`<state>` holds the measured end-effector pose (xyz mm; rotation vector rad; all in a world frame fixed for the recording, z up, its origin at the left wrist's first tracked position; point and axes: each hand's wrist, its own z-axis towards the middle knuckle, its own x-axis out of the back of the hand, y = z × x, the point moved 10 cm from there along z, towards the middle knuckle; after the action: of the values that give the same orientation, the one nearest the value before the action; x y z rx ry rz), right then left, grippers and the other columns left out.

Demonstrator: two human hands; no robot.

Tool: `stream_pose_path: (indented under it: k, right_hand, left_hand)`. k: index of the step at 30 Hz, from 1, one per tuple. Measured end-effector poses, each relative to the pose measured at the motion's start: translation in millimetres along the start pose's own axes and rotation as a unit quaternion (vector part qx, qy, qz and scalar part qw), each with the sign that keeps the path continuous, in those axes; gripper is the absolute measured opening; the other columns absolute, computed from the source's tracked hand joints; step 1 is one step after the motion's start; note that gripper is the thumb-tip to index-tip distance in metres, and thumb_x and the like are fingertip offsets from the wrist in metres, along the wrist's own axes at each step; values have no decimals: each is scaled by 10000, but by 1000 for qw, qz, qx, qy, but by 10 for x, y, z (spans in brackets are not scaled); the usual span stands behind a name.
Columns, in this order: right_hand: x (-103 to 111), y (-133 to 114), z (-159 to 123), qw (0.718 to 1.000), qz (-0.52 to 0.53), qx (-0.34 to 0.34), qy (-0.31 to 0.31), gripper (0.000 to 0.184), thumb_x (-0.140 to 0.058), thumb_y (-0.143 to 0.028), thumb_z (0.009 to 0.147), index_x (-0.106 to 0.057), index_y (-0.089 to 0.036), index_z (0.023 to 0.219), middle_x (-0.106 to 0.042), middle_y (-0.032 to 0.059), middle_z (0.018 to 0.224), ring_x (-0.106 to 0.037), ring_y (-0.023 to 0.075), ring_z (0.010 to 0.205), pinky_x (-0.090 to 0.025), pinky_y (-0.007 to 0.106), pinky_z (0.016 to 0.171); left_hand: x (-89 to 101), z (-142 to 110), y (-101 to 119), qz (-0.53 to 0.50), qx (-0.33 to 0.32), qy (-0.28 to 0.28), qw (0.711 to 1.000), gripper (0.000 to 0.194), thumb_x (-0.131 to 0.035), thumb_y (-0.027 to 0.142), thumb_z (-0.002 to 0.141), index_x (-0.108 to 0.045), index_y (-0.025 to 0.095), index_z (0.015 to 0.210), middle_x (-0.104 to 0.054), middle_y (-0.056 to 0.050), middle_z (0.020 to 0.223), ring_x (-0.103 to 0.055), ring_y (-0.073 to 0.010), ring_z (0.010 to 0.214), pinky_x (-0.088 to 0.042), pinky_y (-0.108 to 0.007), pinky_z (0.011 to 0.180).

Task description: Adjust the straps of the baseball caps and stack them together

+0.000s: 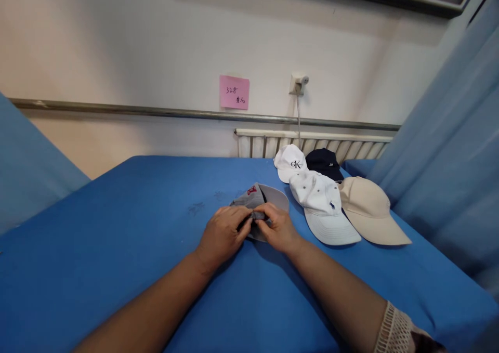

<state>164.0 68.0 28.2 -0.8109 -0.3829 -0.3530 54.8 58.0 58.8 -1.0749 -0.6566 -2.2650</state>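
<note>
Landmark: grey cap (251, 197). It's on the blue table (128, 223); our left hand (226, 233) and right hand (278, 228) pinch its strap (258, 215). Four caps (322, 202) right of it; radiator (268, 144), pink note (234, 92) behind.

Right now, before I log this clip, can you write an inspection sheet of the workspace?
Surface: blue cloth, a few dark marks.
Job's things: grey fabric cap with red emblem.
Clutter: at right, white lettered cap, dark cap, white cap with rider logo, beige cap.
Hands: left hand and right hand pinch the grey cap's band.
Cables: pale cable hanging from wall plug.
Surroundings: pink paper note, metal rail, white radiator, blue curtains.
</note>
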Motion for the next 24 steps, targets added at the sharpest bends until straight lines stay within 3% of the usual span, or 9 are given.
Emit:
stream_pose_path:
  k: [6, 10, 17, 19, 24]
  right_hand:
    - [-25, -68, 3, 1000, 8, 0, -26, 259, -582, -184, 862, -628, -206, 1116, -672, 57, 989, -617, 191, 903, -489, 321, 807]
    - [-35, -45, 12, 999, 17, -21, -20, 233, -580, -192, 867, -647, -214, 1089, -692, 51, 986, -632, 189, 898, -496, 316, 804]
    - [-49, 14, 9, 998, 49, -41, 2, 264, -588, -217, 868, -647, -237, 1125, -705, 37, 1055, -656, 186, 907, -519, 314, 805]
    - [-51, 23, 9, 998, 46, -41, -1, 281, -591, -219, 866, -639, -236, 1143, -702, 41, 1091, -659, 189, 927, -519, 319, 820]
    - [-58, -4, 5, 998, -11, -49, -24, 237, -584, -232, 863, -628, -214, 1095, -706, 54, 1034, -656, 204, 930, -503, 326, 821]
  left_hand:
    - [10, -8, -31, -8, 23, 3, 1000, 200, -545, 216, 885, -630, 205, 1066, -727, -49, 968, -662, -212, 882, -480, -368, 825]
    - [-3, -28, -150, -66, 82, 17, 994, 203, -553, 219, 862, -643, 217, 1045, -725, -27, 961, -670, -191, 857, -498, -331, 796]
    - [-150, -87, -433, -250, 201, 53, 946, 146, -561, 271, 859, -628, 212, 975, -708, 3, 889, -676, -154, 795, -531, -280, 744]
    - [-131, -66, -417, -238, 191, 49, 951, 148, -559, 260, 858, -628, 215, 982, -702, -2, 907, -669, -157, 819, -526, -289, 765]
    - [-79, 5, -196, -117, 94, -14, 989, 152, -515, 238, 882, -647, 222, 957, -679, -29, 947, -627, -176, 873, -486, -324, 806]
